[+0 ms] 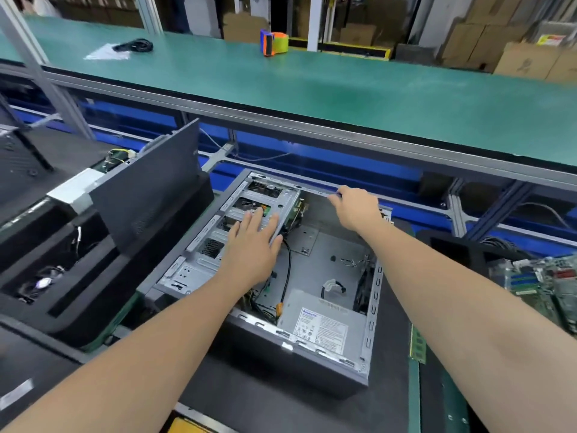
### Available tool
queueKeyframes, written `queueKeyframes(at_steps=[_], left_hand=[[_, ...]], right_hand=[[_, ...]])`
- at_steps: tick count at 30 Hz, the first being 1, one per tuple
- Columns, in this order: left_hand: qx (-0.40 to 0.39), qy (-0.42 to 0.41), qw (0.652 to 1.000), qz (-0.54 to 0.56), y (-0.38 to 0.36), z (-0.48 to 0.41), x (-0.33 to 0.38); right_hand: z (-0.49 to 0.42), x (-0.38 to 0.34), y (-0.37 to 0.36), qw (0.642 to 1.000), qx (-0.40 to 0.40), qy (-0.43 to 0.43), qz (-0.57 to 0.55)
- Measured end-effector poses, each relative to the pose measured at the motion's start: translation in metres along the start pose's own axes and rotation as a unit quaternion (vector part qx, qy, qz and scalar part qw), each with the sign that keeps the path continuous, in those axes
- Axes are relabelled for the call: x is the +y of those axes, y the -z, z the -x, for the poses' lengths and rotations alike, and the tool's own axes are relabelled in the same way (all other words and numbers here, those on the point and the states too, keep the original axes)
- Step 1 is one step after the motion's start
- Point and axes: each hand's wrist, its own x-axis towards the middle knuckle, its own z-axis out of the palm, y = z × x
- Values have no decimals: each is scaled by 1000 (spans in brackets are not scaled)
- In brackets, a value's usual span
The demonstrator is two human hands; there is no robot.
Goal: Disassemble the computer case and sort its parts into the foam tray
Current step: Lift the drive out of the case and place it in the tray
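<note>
Factory line setting: a long green bench (343,89) is running across the back with cardboard boxes (487,42) sitting behind it. An orange-and-blue tape dispenser (272,42) and a coiled black cable (134,45) are lying on top. Closer in, the open grey metal computer case (373,295) is lying on its side on a black mat (281,410), dead centre.

The left hand (253,245) is pressing flat on the silver slotted metal drive cage (281,198), fingers (254,218) straight and released, not gripping anything. The right hand (356,207) is holding the far rim of the case, and its fingers (335,197) are looking clamped on that rim, steadying it I'd guess.

What matters for the next bit: the cage is lying directly under the left palm, with its long axis running along the case's left wall, near-left to far-right. The black foam tray (78,310) is sitting just left of the case, so the left hand is the nearer one for carrying parts over.

Getting in the way: a dark grey flat side panel (150,189) is standing upright in the tray right by the case. Black wires (287,267) are also trailing from under the cage towards the labelled silver power supply (321,326). A green circuit board (543,282) is lying off to the right.
</note>
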Motion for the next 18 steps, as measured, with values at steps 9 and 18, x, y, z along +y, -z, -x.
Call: queueKeyframes(at_steps=[9, 18], left_hand=[[-72, -125, 989, 22, 6, -32, 0], [-80, -295, 952, -19, 7, -55, 22]], right_hand=[[48, 37, 12, 994, 0, -96, 46], [157, 45, 27, 973, 3, -174, 151]])
